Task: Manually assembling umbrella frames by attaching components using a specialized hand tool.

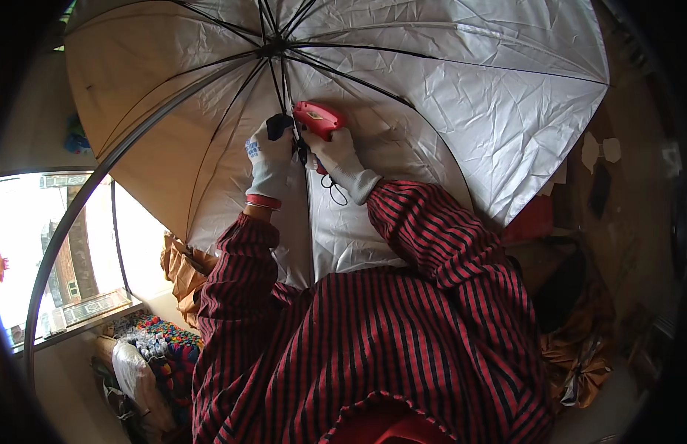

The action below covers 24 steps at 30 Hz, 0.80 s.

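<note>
An open umbrella (403, 111) spreads in front of me, its silvery inner side facing me and its dark ribs meeting at a hub (273, 49) near the top. Both my hands wear whitish gloves. My right hand (334, 152) is wrapped round a red hand-held tool that looks like a tagging gun (318, 117), at the ribs just below the hub. Beside it, my left hand (269, 153) is closed on a small dark piece (277, 126) at the ribs; its kind is unclear. A thin black cord loop (333, 191) hangs below my right hand.
A long dark curved bar (99, 174) arcs across the left side, in front of a bright window (58, 251). Crumpled brown wrapping (186, 277) and a multicoloured knitted bundle (162, 348) lie at the left. More brown material (577, 362) is at the lower right.
</note>
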### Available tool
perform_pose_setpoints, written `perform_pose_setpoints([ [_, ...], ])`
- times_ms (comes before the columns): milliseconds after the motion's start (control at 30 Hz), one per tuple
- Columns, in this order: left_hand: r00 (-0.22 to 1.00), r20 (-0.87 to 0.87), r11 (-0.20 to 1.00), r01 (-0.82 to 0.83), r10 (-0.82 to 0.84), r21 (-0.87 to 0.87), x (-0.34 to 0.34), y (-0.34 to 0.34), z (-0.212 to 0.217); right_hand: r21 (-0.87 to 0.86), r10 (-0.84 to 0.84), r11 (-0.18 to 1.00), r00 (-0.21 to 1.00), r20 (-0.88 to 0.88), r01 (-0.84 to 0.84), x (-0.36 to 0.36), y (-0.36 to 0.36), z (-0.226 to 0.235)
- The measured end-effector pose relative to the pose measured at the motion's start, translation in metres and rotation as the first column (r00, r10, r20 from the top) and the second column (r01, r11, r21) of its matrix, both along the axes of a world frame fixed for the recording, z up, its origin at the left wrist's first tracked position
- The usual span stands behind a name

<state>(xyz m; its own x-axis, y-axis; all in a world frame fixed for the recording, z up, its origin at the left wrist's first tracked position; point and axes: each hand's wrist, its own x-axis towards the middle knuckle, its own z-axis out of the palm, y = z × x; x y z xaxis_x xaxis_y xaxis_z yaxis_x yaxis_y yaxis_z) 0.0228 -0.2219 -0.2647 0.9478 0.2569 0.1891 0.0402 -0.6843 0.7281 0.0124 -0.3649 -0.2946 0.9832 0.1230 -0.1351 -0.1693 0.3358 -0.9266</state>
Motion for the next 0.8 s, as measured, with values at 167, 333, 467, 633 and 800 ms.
perform_pose_setpoints([
  [167, 0.998, 0.057, 0.999, 0.01, -0.012, 0.033, 0.01, -0.014, -0.008, 0.009, -0.033, 0.999, 0.999, 0.0, 0.033, 0.015, -0.008, -0.017],
  [333, 0.995, 0.055, 0.994, -0.083, 0.079, 0.074, 0.006, 0.004, -0.013, 0.488, 0.307, 0.842, 0.948, -0.085, -0.229, 0.048, -0.009, -0.055],
  [467, 0.999, 0.027, 0.996, -0.043, 0.045, -0.074, 0.01, 0.002, -0.021, 0.7, 0.633, 0.589, 0.768, -0.09, -0.403, 0.048, -0.04, -0.04],
  [633, 0.996, -0.063, 0.987, -0.07, 0.062, -0.148, 0.01, -0.004, -0.017, 0.495, 0.598, 0.675, 0.798, 0.068, -0.547, 0.046, -0.061, -0.025],
  [800, 0.994, -0.086, 0.97, -0.084, 0.066, -0.228, -0.002, 0.006, -0.01, 0.706, 0.774, 0.45, 0.633, -0.003, -0.547, 0.059, -0.048, -0.024],
])
